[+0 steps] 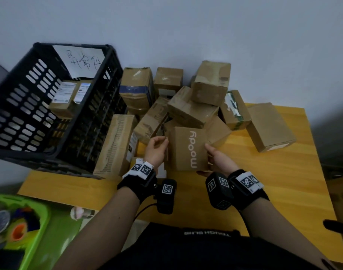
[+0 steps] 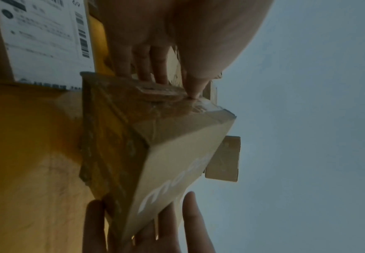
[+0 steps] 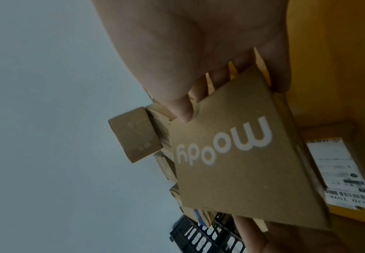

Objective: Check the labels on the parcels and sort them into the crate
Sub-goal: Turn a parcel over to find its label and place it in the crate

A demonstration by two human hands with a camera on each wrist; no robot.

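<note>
Gripping moody box (image 1: 188, 149) edges, both hands (image 1: 218, 159), parcels (image 1: 194, 106) behind

Brown cardboard parcel (image 1: 188, 149) printed "moody" in white, lifted off the table, printed face up, held between both hands: left hand (image 1: 156, 150) on its left side, right hand (image 1: 218, 158) on its right side and under the near corner. Clear tape over the end seam. Heap of more taped brown parcels (image 1: 194, 106) just beyond the grip. Black slotted crate (image 1: 40, 106) left of the grip, handwritten sheet on its far wall, two labelled parcels (image 1: 69, 96) inside.
</note>
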